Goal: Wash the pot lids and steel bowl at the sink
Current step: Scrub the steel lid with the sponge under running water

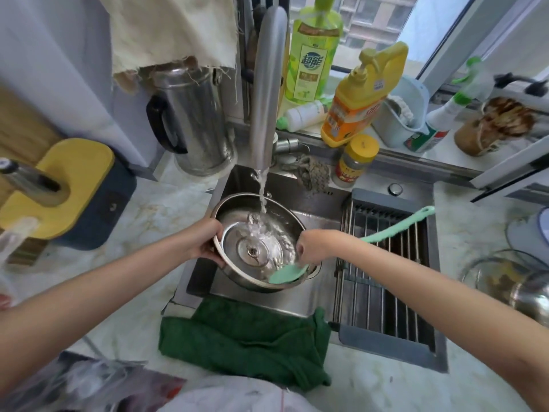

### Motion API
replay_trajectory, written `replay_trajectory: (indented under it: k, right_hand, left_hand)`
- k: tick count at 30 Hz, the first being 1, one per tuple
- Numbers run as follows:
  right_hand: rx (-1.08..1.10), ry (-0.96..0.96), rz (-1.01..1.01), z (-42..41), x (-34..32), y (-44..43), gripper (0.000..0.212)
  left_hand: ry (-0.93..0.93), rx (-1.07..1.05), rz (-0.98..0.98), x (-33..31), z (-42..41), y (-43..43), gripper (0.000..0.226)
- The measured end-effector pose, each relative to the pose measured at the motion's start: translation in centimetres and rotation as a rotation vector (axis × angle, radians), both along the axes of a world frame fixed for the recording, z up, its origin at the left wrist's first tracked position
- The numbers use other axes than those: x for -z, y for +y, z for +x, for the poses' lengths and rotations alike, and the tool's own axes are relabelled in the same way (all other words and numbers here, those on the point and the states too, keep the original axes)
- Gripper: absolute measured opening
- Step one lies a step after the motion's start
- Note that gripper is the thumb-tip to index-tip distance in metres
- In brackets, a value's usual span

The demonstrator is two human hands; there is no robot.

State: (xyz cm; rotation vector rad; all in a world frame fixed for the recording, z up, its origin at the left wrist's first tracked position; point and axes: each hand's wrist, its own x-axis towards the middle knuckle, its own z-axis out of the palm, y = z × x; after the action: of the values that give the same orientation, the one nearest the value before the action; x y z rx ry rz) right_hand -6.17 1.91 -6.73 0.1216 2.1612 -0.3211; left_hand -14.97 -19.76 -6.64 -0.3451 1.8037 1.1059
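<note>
Scrubbing under running water is the step we judge to be in hand. Our left hand (205,239) is curled round the left rim of the steel bowl (246,282) and holds it in the sink (320,215) beneath the tap (267,84). The stream (262,197) falls onto a pot lid (252,248) lying inside the bowl, seemingly underside up. Our right hand (312,246) grips a mint-green brush (395,228) low on its long handle, with the head resting at the bowl's near right rim.

Next, we think, the brush head has to sweep round the lid and the bowl's inner wall. The left grip must stay firm while it does, since the bowl will grow heavier and more slippery as it fills. After that the water would need tipping out and the lid lifting free. The drying rack (386,292) over the right part of the sink looks the natural place for it.

A pale marbled surface (142,221) surrounds the sink, and a green towel (243,337) is draped over the sink's front edge. A steel kettle (193,120) stands behind on the left. A green detergent bottle (312,63) and a yellow one (362,96) stand on the sill below the window (371,13). Far right on the surface lies what may be another glass-rimmed lid (499,278), too blurred for us to be sure.
</note>
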Motion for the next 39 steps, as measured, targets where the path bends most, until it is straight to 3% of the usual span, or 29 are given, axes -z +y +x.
replay_trajectory:
  k: [3, 6, 8, 11, 13, 15, 16, 18, 20, 21, 24, 29, 31, 34, 36, 38, 39]
  right_hand:
    - [0.342, -0.108, -0.316, 0.3, -0.4, -2.0, 0.025]
    - [0.648, -0.122, -0.528, 0.5, -0.5, -3.1, 0.020]
    - [0.498, 0.022, -0.366, 0.9, -0.2, -2.6, 0.026]
    - [0.175, 0.272, 0.170, 1.9, 1.0, -0.9, 0.026]
    - [0.220, 0.453, 0.377, 2.5, 1.7, 0.4, 0.026]
    - [0.392, 0.629, 0.417, 3.0, 2.2, 2.0, 0.032]
    - [0.518, 0.678, 0.391, 3.2, 2.3, 2.8, 0.038]
    - [0.867, 0.671, 0.152, 3.7, 2.4, 4.2, 0.056]
    - [1.157, 0.499, -0.188, 4.2, 2.5, 4.4, 0.075]
    - [1.201, 0.376, -0.286, 4.5, 2.7, 4.1, 0.076]
    - [1.193, 0.196, -0.382, 5.3, 3.0, 2.7, 0.033]
    - [1.300, 0.407, -0.425, 5.3, 2.1, 2.1, 0.004]
    - [1.277, 0.458, -0.341, 5.0, 0.9, 2.5, 0.031]
    - [1.155, 0.423, -0.113, 3.7, -0.8, 3.4, 0.062]
    - [1.109, 0.410, 0.012, 2.4, -1.4, 3.5, 0.074]
    - [1.074, 0.398, 0.106, 1.4, -1.4, 3.3, 0.080]
    - [1.069, 0.390, 0.123, 1.0, -1.4, 3.2, 0.081]
  left_hand:
    - [-0.024, -0.083, 0.038, 0.7, 0.4, 0.5, 0.023]
    - [-0.002, -0.142, 0.074, 0.9, 1.0, 1.0, 0.046]
    - [0.070, -0.158, 0.106, 0.8, 1.1, 1.2, 0.060]
    - [0.138, -0.128, 0.152, 0.1, 1.0, 1.1, 0.081]
    - [0.162, -0.114, 0.162, -0.3, 1.2, 1.1, 0.086]
    - [0.192, -0.095, 0.161, -0.8, 1.4, 1.2, 0.087]
    - [0.216, -0.082, 0.159, -1.0, 1.5, 1.1, 0.087]
    - [0.266, -0.053, 0.171, -1.4, 2.0, 1.0, 0.084]
    - [0.319, -0.023, 0.191, -1.5, 2.5, 1.0, 0.082]
    - [0.336, -0.022, 0.204, -1.4, 2.7, 1.1, 0.082]
    - [0.305, -0.088, 0.248, -0.8, 3.0, 1.0, 0.078]
    - [0.217, -0.071, 0.244, -0.2, 1.9, 1.3, 0.076]
    - [0.314, 0.022, 0.111, 0.6, 1.2, 1.5, 0.071]
    - [0.696, 0.350, -0.214, 1.7, 2.6, 2.7, 0.079]
    - [0.794, 0.559, -0.056, 2.7, 5.2, 4.7, 0.051]
    - [0.755, 0.791, 0.045, 3.0, 8.2, 6.6, 0.031]
    - [0.753, 0.782, 0.071, 3.5, 9.4, 7.3, 0.026]
